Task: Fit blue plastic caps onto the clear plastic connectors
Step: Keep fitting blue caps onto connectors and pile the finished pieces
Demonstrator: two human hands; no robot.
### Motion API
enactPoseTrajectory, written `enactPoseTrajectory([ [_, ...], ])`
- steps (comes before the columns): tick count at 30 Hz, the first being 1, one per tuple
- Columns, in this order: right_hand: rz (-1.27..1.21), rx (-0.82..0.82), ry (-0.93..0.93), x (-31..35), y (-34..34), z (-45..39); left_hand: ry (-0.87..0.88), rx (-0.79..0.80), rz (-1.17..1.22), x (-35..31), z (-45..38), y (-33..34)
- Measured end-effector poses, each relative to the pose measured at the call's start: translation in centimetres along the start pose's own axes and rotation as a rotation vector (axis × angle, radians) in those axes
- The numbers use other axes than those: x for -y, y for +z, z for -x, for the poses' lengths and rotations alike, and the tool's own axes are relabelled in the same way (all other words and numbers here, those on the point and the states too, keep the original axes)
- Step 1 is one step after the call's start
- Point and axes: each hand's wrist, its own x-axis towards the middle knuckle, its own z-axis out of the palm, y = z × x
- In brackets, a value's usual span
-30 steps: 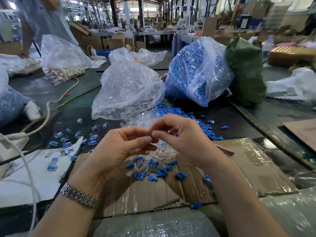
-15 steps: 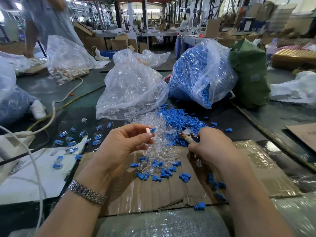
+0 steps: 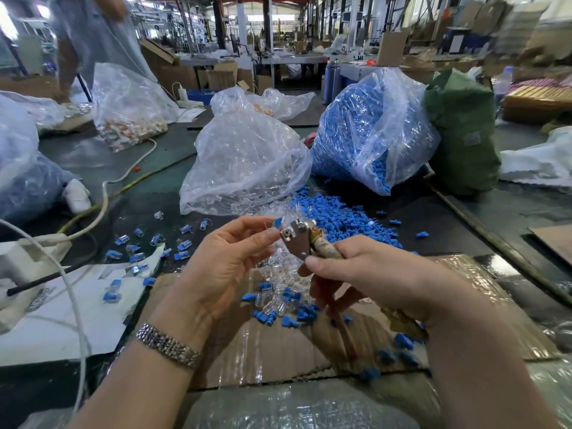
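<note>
My left hand (image 3: 229, 258) pinches a clear connector with a blue cap (image 3: 274, 225) between thumb and fingertips, raised above the table. My right hand (image 3: 365, 274) grips a pair of metal pliers (image 3: 298, 239) by their wrapped handles, with the jaws right next to the capped connector. Below the hands lies a heap of clear connectors (image 3: 278, 267) mixed with loose blue caps (image 3: 328, 209). More blue caps (image 3: 294, 317) lie on the taped cardboard (image 3: 247, 351).
A clear bag of connectors (image 3: 244, 162) and a bag of blue caps (image 3: 365, 131) stand behind the heap, a green sack (image 3: 461, 131) to the right. Several capped pieces (image 3: 136, 252) lie at the left near white cables (image 3: 93, 212) and white paper (image 3: 62, 311).
My right hand left the connector, picked up the pliers from the heap and brought their jaws to the piece in my left hand. My left hand kept its pinch.
</note>
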Motion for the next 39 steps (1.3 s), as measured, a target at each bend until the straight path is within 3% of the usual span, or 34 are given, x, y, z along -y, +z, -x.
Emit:
enactPoseTrajectory([
  [15, 0.07, 0.005, 0.014, 0.8, 0.7, 0.0, 0.109, 0.029, -0.226, 0.5, 0.0, 0.2],
  [22, 0.142, -0.071, -0.006, 0.7, 1.4, -0.8, 0.16, -0.013, -0.273, 0.6, 0.0, 0.2],
  [29, 0.032, -0.032, -0.029, 0.6, 1.1, -0.8, 0.221, -0.06, -0.37, -0.1, 0.1, -0.6],
  [31, -0.039, -0.053, -0.045, 0.5, 0.1, -0.5, 0.249, -0.141, -0.425, -0.8, 0.3, -1.3],
  [34, -0.072, -0.257, -0.074, 0.0, -1.5, -0.3, 0.291, -0.442, -0.732, -1.3, 0.2, -2.7],
  [37, 0.221, -0.512, 0.016, -0.8, -2.2, -0.9, 0.245, -0.737, -1.169, -1.6, 0.1, -3.5],
  [39, 0.475, -0.578, 0.136, -1.4, -2.3, -1.3, 0.19, -0.78, -1.474, -1.5, 0.1, -3.6],
])
